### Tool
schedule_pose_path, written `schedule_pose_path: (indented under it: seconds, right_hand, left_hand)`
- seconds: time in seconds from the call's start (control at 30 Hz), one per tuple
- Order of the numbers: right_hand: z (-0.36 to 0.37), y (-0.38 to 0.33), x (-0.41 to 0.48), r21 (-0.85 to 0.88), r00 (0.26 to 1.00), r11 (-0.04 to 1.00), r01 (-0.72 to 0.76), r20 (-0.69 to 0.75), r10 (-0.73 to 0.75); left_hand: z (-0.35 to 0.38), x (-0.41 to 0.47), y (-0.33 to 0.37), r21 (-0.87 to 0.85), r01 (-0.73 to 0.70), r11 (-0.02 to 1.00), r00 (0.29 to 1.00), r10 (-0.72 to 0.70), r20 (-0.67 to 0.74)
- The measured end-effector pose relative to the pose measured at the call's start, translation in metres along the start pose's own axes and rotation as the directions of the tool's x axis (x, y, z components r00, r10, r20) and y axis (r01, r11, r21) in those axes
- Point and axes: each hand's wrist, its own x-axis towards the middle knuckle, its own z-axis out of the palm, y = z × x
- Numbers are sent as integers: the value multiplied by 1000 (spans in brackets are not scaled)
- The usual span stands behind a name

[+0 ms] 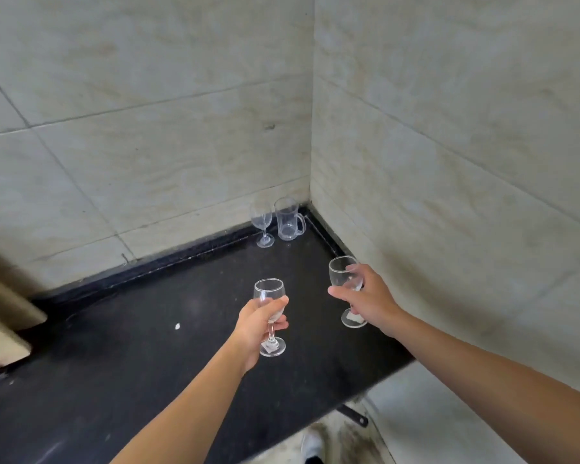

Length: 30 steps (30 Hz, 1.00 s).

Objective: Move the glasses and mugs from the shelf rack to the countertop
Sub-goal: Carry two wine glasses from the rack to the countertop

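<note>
At the black countertop, the left hand clasps the nearer wine glass at bowl and stem; the right hand clasps the farther wine glass round its bowl; best to lower both level, bases flat and well apart, before letting go; both are empty, like the glass mug and corner wine glass, which stand side by side.

right hand covers the stem of its wine glass.
</note>
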Motion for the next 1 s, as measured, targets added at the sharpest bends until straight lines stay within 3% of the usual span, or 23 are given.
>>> schedule_pose_path:
  seconds: [0.33,0.53,1.0]
  right_hand:
    - [30,3,184,-97,992,987,-130,-9,129]
    - [59,8,263,-109,988,982,-154,-16,153]
    - [76,25,288,-143,991,983,-115,50,123]
  left_hand:
    - [-2,189,49,205,24,979,996,-6,-90]
    - [0,259,54,225,-14,974,996,34,-85]
    - [-2,300,53,271,-20,962,998,36,-54]
